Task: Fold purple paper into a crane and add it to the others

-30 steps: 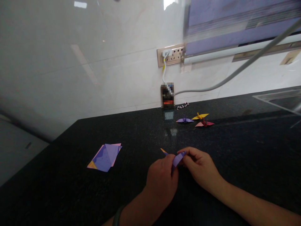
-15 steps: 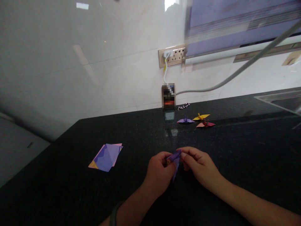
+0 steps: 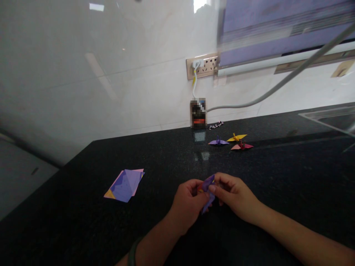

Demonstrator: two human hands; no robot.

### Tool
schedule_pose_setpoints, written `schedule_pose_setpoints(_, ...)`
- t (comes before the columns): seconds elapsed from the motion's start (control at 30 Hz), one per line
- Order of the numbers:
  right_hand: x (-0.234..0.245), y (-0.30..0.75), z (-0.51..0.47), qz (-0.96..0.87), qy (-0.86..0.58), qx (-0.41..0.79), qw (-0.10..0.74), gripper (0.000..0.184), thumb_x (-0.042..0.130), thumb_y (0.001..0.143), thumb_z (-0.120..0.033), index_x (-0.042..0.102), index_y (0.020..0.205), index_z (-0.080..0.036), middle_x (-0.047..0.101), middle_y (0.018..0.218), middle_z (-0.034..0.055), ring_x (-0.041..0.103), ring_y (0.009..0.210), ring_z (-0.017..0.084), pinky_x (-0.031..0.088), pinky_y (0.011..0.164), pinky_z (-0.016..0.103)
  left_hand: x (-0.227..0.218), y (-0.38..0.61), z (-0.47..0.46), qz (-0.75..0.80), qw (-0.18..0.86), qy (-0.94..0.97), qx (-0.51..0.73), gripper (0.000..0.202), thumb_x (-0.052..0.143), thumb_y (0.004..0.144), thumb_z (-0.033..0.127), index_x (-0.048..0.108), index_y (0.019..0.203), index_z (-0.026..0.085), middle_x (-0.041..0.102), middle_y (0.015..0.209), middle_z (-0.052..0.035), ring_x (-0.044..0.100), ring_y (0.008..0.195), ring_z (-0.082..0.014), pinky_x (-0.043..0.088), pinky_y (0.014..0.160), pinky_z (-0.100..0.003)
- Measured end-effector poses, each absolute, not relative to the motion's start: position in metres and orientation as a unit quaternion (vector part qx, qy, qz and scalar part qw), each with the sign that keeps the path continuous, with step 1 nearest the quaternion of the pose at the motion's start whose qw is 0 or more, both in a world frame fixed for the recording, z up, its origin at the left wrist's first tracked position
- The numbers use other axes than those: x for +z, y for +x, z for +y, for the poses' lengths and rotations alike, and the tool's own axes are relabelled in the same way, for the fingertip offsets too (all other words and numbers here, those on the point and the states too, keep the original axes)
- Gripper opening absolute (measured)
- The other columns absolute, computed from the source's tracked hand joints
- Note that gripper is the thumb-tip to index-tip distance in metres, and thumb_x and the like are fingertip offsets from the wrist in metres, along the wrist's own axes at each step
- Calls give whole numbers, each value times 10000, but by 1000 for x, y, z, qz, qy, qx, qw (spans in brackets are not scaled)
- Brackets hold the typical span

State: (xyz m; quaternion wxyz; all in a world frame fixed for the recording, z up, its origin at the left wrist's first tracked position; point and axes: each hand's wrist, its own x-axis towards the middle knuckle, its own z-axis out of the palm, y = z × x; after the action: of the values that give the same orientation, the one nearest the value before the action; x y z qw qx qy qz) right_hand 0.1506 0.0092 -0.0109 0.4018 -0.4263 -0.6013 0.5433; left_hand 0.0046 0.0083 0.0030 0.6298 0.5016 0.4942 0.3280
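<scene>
Low over the black counter (image 3: 277, 173) near its front, both hands pinch one small folded purple paper piece (image 3: 207, 183). My left hand (image 3: 187, 205) grips its left side with curled fingers. My right hand (image 3: 235, 197) pinches the right side with thumb and fingertips. The piece stands roughly upright between them, one tip pointing up and one down; most of it is hidden by the fingers.
A stack of purple and pink paper sheets (image 3: 124, 184) lies to the left. Three folded paper cranes, purple (image 3: 218, 141), yellow (image 3: 236, 137) and red (image 3: 242, 146), sit farther back. A wall socket (image 3: 202, 65) with a cable, a small dark object (image 3: 198, 113) and a grey hose (image 3: 277, 87) are behind.
The purple piece was turned from lying slanted across the fingertips to standing upright between the hands. Both hands closed tighter together around it and stayed in nearly the same spot.
</scene>
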Motion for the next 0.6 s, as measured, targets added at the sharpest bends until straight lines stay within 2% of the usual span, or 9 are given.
schedule_pose_setpoints(0.2,-11,149,9,-556,-418,593,406,191,553,748,-349,535,738,-159,494,591,-38,432,468,59,369,391,165,1,4,7,487,646,494,318,175,574,689,263,545,780,116,528,551,14,458,446,-69,357,431,-183)
schedule_pose_setpoints(0.4,-12,148,9,-540,-422,608,402,232,552,738,-380,548,753,-149,543,612,-19,450,462,62,359,390,169,3,4,6,488,649,492,313,226,605,672,275,541,804,103,559,610,-7,501,490,-81,419,493,-214)
schedule_pose_setpoints(0.6,-12,148,9,-548,-436,588,405,241,530,752,-384,558,746,-145,556,633,-7,427,447,58,356,390,176,4,5,6,495,646,490,311,203,602,674,259,549,794,104,551,591,0,494,477,-77,414,477,-202)
